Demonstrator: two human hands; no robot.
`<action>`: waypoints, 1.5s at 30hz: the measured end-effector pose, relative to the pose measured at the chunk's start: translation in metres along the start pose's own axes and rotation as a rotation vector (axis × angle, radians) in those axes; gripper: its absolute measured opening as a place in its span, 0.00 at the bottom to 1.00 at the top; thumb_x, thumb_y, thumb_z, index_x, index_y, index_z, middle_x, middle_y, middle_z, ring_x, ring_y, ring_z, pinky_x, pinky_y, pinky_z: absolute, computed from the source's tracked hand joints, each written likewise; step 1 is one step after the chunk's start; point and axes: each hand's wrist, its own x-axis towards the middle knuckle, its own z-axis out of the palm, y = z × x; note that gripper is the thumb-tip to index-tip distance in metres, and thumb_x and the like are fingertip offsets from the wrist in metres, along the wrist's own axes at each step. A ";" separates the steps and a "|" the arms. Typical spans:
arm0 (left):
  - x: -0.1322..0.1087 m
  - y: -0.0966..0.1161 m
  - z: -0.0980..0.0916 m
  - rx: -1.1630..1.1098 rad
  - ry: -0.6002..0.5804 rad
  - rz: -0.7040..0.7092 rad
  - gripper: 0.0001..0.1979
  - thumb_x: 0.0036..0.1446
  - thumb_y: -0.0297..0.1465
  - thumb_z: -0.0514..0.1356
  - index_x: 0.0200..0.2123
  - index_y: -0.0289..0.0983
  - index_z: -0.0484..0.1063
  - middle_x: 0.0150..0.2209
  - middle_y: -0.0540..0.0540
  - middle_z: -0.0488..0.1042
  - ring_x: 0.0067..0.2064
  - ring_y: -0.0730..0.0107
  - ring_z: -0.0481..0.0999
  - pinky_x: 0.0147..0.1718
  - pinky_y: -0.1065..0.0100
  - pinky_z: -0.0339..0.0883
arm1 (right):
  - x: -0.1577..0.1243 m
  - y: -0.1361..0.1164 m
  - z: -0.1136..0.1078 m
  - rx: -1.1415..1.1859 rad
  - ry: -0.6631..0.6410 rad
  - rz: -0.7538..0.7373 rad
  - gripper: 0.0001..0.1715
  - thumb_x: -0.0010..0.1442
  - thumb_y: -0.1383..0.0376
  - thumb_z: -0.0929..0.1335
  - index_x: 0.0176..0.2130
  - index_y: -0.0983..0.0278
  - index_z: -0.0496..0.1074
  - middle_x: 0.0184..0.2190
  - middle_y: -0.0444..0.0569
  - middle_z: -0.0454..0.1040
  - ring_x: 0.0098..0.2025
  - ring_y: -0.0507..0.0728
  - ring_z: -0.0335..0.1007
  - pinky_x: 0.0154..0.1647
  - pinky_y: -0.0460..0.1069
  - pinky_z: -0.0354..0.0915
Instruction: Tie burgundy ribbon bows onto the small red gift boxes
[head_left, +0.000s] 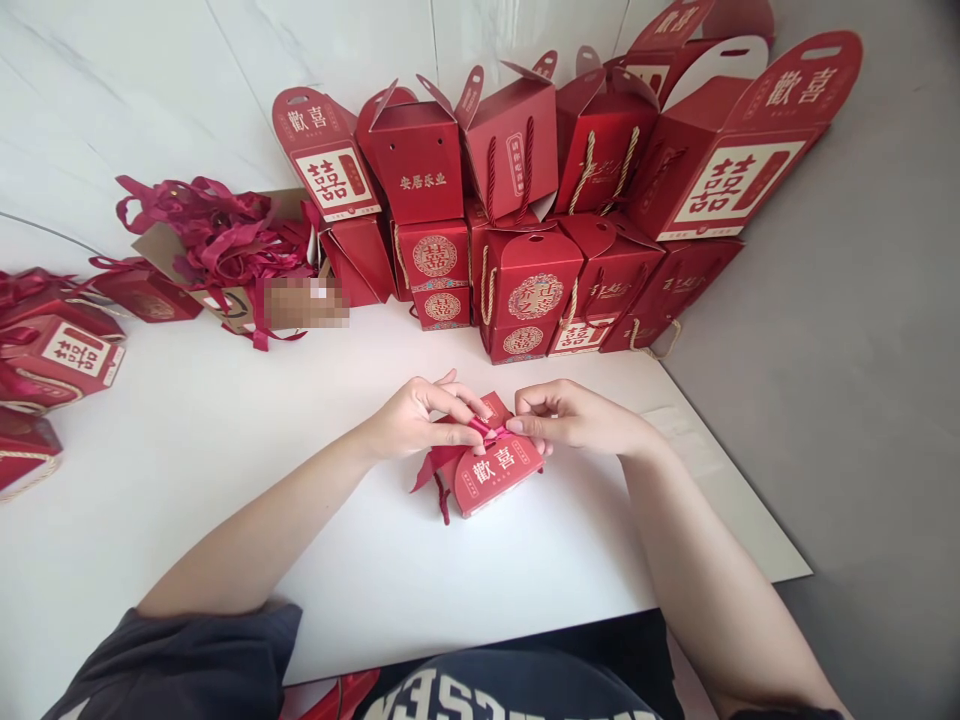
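A small red gift box (496, 474) with gold characters on a round label lies on the white table (225, 440) in front of me. A dark red ribbon (437, 474) runs over its top and trails off to the left. My left hand (424, 418) pinches the ribbon at the box's top. My right hand (570, 416) pinches the same ribbon from the right side. The fingertips of both hands meet over a small pink knot (491, 432).
A stack of larger red gift boxes (540, 200) with rope handles stands against the wall at the back. An open cardboard box of loose red ribbons (217, 240) sits at back left. More small red boxes (52, 360) lie at the left edge. The table's right edge (742, 470) drops to a grey floor.
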 end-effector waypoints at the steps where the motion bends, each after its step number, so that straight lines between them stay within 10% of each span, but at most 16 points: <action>1: 0.001 0.001 0.001 0.013 0.012 -0.002 0.10 0.50 0.41 0.68 0.27 0.41 0.82 0.40 0.44 0.81 0.45 0.66 0.77 0.67 0.53 0.29 | 0.000 0.001 0.000 0.011 -0.003 0.003 0.21 0.61 0.52 0.69 0.27 0.64 0.64 0.21 0.41 0.69 0.23 0.50 0.69 0.25 0.45 0.65; 22: 0.001 -0.002 -0.005 -0.001 -0.064 -0.036 0.15 0.51 0.36 0.68 0.42 0.36 0.79 0.30 0.49 0.82 0.31 0.75 0.79 0.69 0.56 0.35 | -0.014 0.000 -0.012 0.200 -0.148 -0.052 0.11 0.59 0.61 0.72 0.37 0.68 0.77 0.22 0.44 0.74 0.23 0.49 0.69 0.25 0.45 0.67; 29: 0.002 0.000 -0.004 -0.092 -0.112 -0.136 0.20 0.48 0.35 0.70 0.45 0.33 0.77 0.32 0.46 0.81 0.34 0.69 0.79 0.55 0.55 0.66 | 0.002 0.003 0.012 0.247 -0.002 -0.195 0.14 0.62 0.61 0.70 0.46 0.65 0.76 0.23 0.44 0.74 0.24 0.50 0.70 0.24 0.45 0.67; 45: -0.002 0.004 -0.004 0.142 -0.115 0.008 0.11 0.52 0.37 0.67 0.34 0.35 0.78 0.36 0.45 0.78 0.42 0.64 0.75 0.49 0.60 0.67 | 0.002 -0.013 0.045 -0.621 0.245 -0.335 0.12 0.66 0.68 0.63 0.47 0.58 0.72 0.28 0.42 0.74 0.27 0.50 0.63 0.34 0.47 0.60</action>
